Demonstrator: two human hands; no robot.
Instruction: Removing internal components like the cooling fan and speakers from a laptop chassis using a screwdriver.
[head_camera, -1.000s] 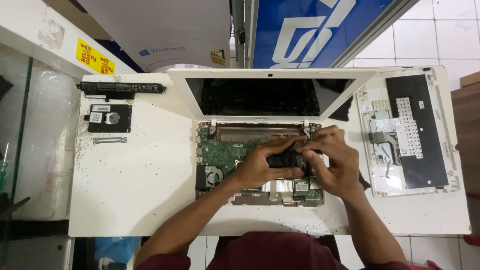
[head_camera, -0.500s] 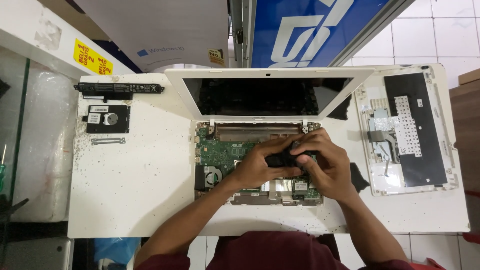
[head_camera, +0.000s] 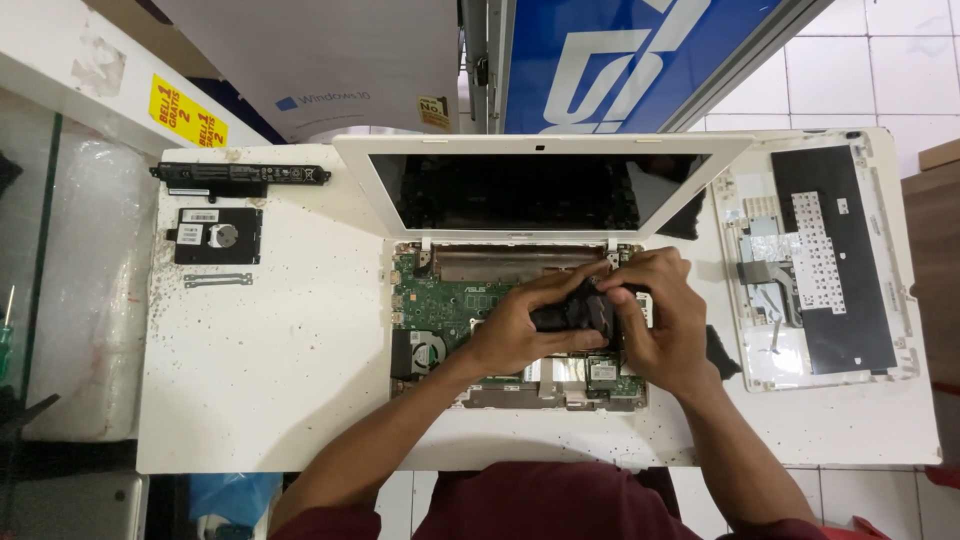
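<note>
Head view showed our left hand (head_camera: 520, 325) and right hand (head_camera: 665, 320) clasping a black part (head_camera: 572, 316) over the opened laptop (head_camera: 450, 300) — barely shifted since before — work continuing.

Green circuit board (head_camera: 450, 300), black part (head_camera: 572, 315) — white table (head_camera: 270, 380) (dark-speckled), white-framed black screen (head_camera: 540, 190).

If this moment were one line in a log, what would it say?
left hand + right hand: both on black part | over opened laptop | removed keyboard panel at right
</note>
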